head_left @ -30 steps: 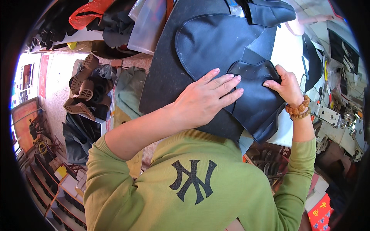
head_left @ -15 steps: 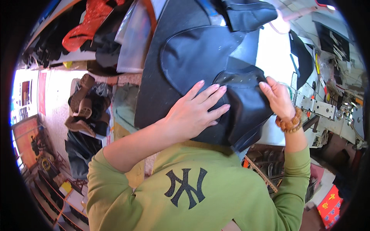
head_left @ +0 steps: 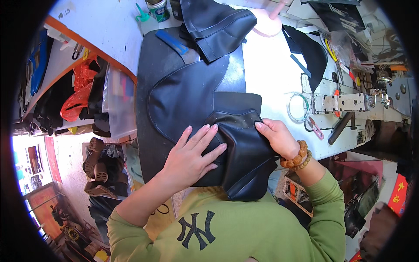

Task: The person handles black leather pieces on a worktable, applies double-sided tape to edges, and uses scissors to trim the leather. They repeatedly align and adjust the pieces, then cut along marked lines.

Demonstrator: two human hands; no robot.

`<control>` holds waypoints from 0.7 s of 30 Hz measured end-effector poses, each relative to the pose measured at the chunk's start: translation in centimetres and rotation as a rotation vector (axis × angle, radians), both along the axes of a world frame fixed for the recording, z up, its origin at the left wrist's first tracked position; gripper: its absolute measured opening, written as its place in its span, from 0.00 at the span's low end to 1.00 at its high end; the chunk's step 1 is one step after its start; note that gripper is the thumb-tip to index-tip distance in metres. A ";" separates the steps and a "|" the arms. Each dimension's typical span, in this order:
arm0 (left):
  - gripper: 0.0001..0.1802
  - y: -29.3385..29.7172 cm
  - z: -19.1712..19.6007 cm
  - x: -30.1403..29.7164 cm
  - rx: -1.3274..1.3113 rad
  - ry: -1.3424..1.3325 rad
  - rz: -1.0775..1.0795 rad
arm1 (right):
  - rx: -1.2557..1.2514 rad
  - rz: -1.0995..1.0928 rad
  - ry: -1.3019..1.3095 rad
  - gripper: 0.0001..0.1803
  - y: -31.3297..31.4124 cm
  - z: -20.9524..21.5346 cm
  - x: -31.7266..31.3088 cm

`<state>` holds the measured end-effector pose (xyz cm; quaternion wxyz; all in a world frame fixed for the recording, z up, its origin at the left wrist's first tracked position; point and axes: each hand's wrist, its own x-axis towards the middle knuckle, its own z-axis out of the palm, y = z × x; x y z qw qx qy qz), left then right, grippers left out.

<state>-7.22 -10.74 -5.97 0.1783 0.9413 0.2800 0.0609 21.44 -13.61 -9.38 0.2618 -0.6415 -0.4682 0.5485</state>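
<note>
My left hand (head_left: 192,155) lies with its fingers spread over the left side of a black leather piece (head_left: 246,148). That piece is sewn and folded, and its lower end hangs over the front edge of the work surface. At its upper right corner, the thumb and fingers of my right hand (head_left: 279,137) pinch the edge. Beneath and beyond it rests a larger, rounded black leather panel (head_left: 187,96) with a stitched border. A dark cutting mat (head_left: 152,166) lies under the leather.
Another folded black leather piece (head_left: 218,30) is at the back, beside a pink round-based stand (head_left: 267,24). On the right are pink-handled thread snips (head_left: 315,129), a hammer (head_left: 341,129), a loop of green cord (head_left: 298,107) and a metal machine arm (head_left: 342,103). An orange-edged shelf (head_left: 100,30) borders the left.
My view has shifted, so the table and both hands appear further left and lower. Both hands keep much the same hold on the leather.
</note>
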 end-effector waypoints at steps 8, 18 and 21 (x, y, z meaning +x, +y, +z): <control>0.30 0.2 -0.1 -0.1 -0.018 -0.057 -0.001 | -0.142 -0.064 0.147 0.19 -1.0 0.8 -0.6; 0.29 0.2 -0.1 -0.2 -0.038 -0.082 0.002 | -0.241 -0.164 0.260 0.17 -1.2 0.3 -0.7; 0.30 0.1 -0.5 -0.3 -0.032 -0.119 0.000 | -0.240 -0.190 0.338 0.16 -1.1 0.7 -0.9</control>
